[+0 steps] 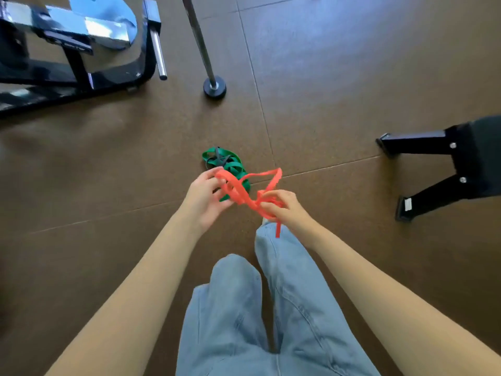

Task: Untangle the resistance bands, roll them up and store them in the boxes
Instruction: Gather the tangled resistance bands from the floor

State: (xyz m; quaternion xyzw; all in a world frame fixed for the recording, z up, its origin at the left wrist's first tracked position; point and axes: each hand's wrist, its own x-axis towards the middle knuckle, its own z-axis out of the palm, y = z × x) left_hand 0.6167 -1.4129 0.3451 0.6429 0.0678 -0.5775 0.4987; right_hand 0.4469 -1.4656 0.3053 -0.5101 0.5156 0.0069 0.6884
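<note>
A tangled orange-red resistance band (245, 189) hangs in the air between both hands. My left hand (204, 200) pinches one looped end of it. My right hand (283, 208) grips the other end, with a short tail dangling below the fingers. On the brown floor just beyond my hands lies a heap of green resistance band (229, 164) twisted together with a thin dark grey band (218, 156). No storage box is in view.
A black gym machine frame with chrome parts (81, 50) fills the upper left. A chrome pole on a round black foot (214, 88) stands behind the bands. A black bench leg (433, 164) sits at the right. My jeans-clad legs (271, 308) are below.
</note>
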